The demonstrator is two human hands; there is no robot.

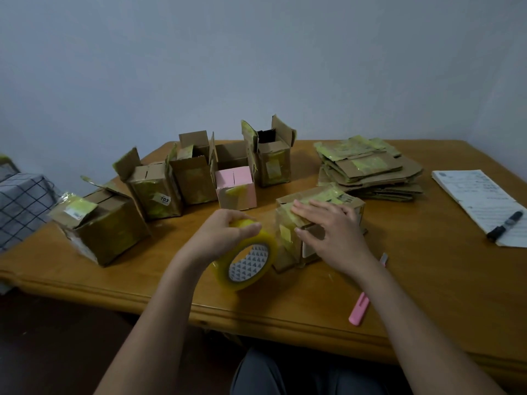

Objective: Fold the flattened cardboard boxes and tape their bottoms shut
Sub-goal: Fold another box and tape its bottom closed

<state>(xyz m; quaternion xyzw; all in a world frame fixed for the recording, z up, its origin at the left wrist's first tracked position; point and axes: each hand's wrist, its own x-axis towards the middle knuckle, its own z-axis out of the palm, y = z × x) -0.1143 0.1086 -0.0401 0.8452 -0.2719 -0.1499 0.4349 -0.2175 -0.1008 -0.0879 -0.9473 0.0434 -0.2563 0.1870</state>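
Note:
A small cardboard box (346,202) lies on its side on the wooden table (413,280), its closed flaps facing me. My right hand (333,235) presses flat on those flaps, fingers straight, thumb at the flap seam. My left hand (225,233) grips the top of a yellowish clear tape roll (248,262), held just left of the box. A stack of flattened cardboard boxes (368,166) sits at the back right. Several folded boxes (196,175) with open top flaps stand in a row at the back left, one of them pink (236,189).
A pink utility knife (360,309) lies on the table under my right forearm. A sheet of paper (479,201) with a black marker (504,226) on it lies at the right edge. A checked cloth (20,203) sits off the table's left.

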